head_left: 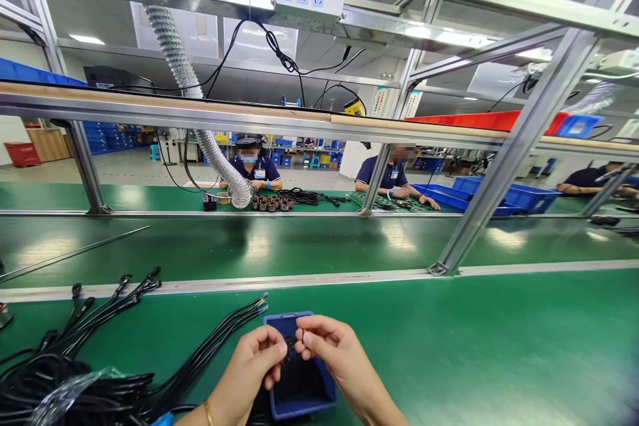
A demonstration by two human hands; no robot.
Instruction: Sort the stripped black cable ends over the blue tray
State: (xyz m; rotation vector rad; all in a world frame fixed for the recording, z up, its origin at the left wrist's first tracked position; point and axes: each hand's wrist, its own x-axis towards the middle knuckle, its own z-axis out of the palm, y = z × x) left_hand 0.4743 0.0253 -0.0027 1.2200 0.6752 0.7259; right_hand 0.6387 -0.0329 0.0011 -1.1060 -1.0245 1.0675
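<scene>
Over a small blue bin (304, 407) on the green bench, my left hand (257, 361) is closed in a pinch, with something too small to make out at the fingertips. Close on its right, my right hand (332, 346) pinches a small dark piece (303, 336) between thumb and forefinger. Dark small parts (302, 376) lie inside the bin, partly hidden by both hands. Left of my left hand, a bundle of black cables (214, 339) with stripped, coloured wire ends stretches towards the bin.
More black cables (44, 386) with clear plastic wrap (74, 393) pile up at the lower left. A metal frame post (519, 120) rises at the right. Beyond the frame, people sit near blue trays (529, 198), and a flexible duct (214, 153) hangs down.
</scene>
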